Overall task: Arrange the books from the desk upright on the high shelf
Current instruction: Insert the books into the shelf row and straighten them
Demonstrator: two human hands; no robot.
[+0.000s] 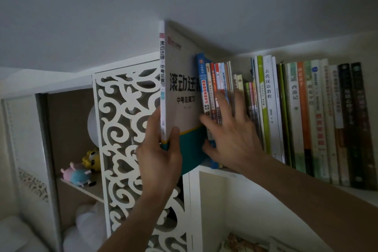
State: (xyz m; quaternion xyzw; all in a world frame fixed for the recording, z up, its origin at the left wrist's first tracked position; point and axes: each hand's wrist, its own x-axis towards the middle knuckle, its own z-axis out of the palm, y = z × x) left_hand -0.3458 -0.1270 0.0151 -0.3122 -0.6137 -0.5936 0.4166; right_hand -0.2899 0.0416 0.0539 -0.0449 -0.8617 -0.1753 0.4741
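A tall white book with a teal band [180, 88] stands upright at the left end of the high shelf [221, 171]. My left hand [161, 149] grips its lower spine, thumb on the cover. To its right stands a row of upright books, starting with a blue-spined book [202, 80] and several thin red and orange ones. My right hand [227, 129] lies with fingers spread flat against those spines, pressing them to the right. More upright books [306, 116] fill the shelf out to the right edge.
A white fretwork side panel [124, 129] stands just left of the shelf. Behind it a lower brown shelf [86, 189] holds small plush toys [81, 172]. The ceiling is close above the tall book. A lower white compartment [235, 210] sits beneath the high shelf.
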